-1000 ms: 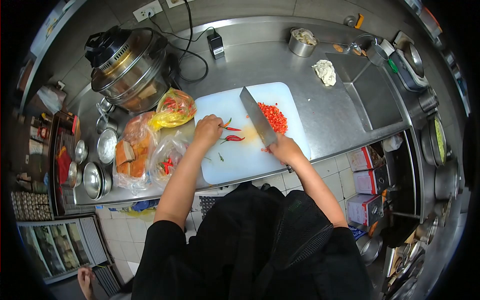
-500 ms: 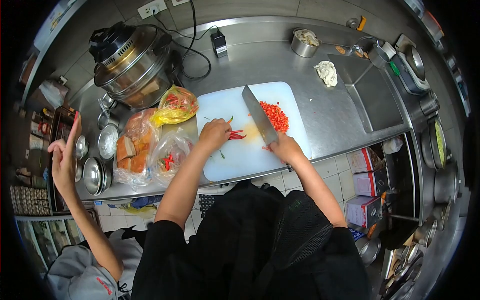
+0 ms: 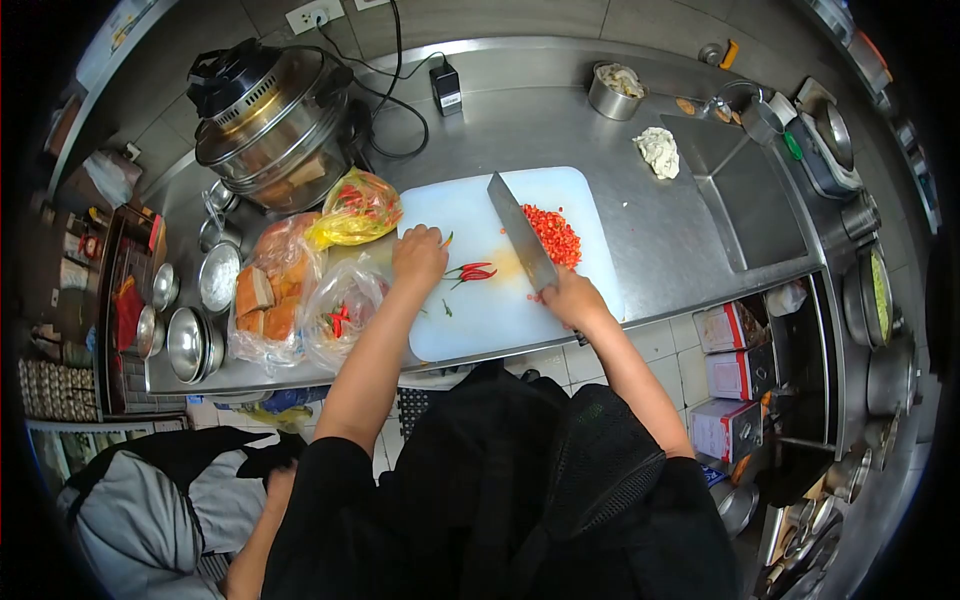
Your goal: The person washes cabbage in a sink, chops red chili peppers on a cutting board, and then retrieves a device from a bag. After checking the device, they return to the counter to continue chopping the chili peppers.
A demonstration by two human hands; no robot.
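My right hand [image 3: 575, 301] is closed round the handle of a broad cleaver [image 3: 522, 229], whose blade lies slantwise over the white cutting board [image 3: 590, 290]. Right beside the blade is a heap of chopped red chili [image 3: 552, 236]. My left hand [image 3: 420, 256], fingers bent, is at the board's left side; a small orange-green chili pepper [image 3: 448, 240] pokes out by its fingertips, mostly hidden. A few whole red chilies [image 3: 474, 272] lie just right of this hand. Small green stem bits [image 3: 447, 308] are scattered below them.
Left of the board sit a yellow bag of chilies [image 3: 355, 205], a clear bag [image 3: 345, 300], bagged bread [image 3: 268, 300], metal bowls [image 3: 187, 345] and a glass-bodied cooker [image 3: 280, 150]. A sink [image 3: 755, 200] is at right. Another person [image 3: 150, 510] is at lower left.
My left hand has drawn left and slightly up, away from the whole chilies, with the small chili tip by its fingers. The other person's raised arm has dropped. The cleaver stays nearly still.
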